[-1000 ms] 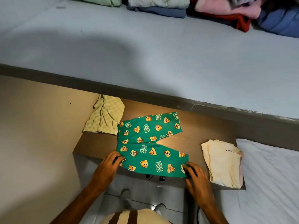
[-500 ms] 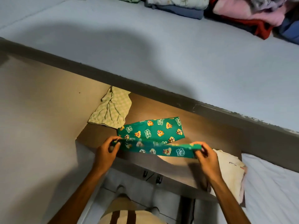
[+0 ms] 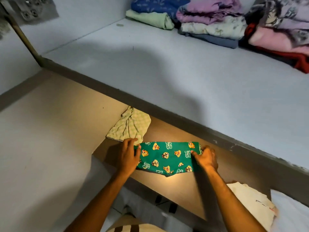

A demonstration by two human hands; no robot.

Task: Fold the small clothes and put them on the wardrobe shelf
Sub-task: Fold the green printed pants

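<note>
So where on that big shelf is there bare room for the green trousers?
The shelf is bare across its front and left, from the front edge back to the left wall. It is crowded along the back right, where the folded clothes are stacked.

Home bedroom, wardrobe shelf [image 3: 167, 67], folded clothes [image 3: 214, 29]
</note>
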